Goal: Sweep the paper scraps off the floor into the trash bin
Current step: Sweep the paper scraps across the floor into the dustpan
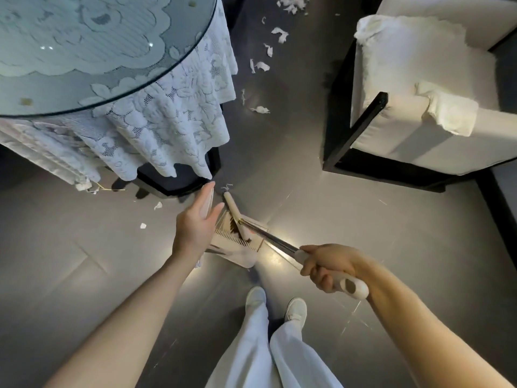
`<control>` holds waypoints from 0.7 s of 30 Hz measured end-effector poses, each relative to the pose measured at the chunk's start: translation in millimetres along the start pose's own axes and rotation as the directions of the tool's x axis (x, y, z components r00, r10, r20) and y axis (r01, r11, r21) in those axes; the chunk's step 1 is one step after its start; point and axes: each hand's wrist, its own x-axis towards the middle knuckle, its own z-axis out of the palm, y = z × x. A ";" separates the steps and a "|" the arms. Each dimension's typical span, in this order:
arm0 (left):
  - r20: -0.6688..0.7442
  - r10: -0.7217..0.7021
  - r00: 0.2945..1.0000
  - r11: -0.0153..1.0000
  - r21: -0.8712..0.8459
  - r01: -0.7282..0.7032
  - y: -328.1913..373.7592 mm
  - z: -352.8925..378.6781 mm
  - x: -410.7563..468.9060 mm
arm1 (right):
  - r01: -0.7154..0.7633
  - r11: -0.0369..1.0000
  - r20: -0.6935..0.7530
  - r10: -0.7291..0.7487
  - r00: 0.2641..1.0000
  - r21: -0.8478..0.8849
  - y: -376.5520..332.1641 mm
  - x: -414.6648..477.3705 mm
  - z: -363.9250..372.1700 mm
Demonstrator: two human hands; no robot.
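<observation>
I have the right hand (330,268) curled tight round the white grip of the broom (272,242), whose head (234,217) lies across the mouth of the dustpan (237,252) on the dark floor (307,191). The left hand (195,222) is open, fingers straight, hovering over the pan's near edge by what looks like its upright handle; I cannot tell whether it touches. Most paper scraps (279,33) lie well apart from the pan, strung along the gap between the hanging lace cloth (167,121) and the white armchair (419,93). One scrap (227,187) sits just beyond the broom head and two small ones (143,226) lie off to the left. No trash bin is in view. My worry is the pan: if the left hand does not hold it steady, a stroke of the broom could shove it along or tip it. A fast sweep may also flick the light scraps under the cloth or the armchair, and the bristles could snag the lace hem.
</observation>
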 end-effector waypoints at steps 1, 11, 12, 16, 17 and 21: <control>0.008 0.004 1.000 1.000 -0.001 -0.004 -0.8 -1.3 -1.4 | 0.010 1.000 0.001 -0.010 1.000 0.024 1.0 -6.2 -2.7; -0.054 -0.103 0.993 0.991 -0.092 0.098 -20.4 -34.1 -17.5 | 0.201 0.950 -0.148 -0.240 0.959 -0.237 -48.9 -26.6 0.3; -0.064 -0.110 0.992 0.991 -0.080 0.104 -24.1 -37.2 -19.7 | 0.207 0.941 -0.168 -0.257 0.952 -0.269 -57.0 -21.8 2.8; -0.154 -0.115 0.981 0.991 -0.079 0.104 -40.5 -49.2 -20.4 | 0.199 0.869 -0.212 -0.322 0.923 -0.453 -85.7 15.9 24.3; -0.174 -0.121 0.977 0.991 -0.076 0.109 -44.4 -52.1 -16.2 | 0.193 0.853 -0.209 -0.327 0.922 -0.485 -89.7 27.4 33.1; -0.149 -0.157 0.976 0.985 -0.101 0.142 -51.2 -64.7 9.5 | 0.146 0.873 -0.139 -0.235 0.962 -0.466 -81.4 63.8 63.2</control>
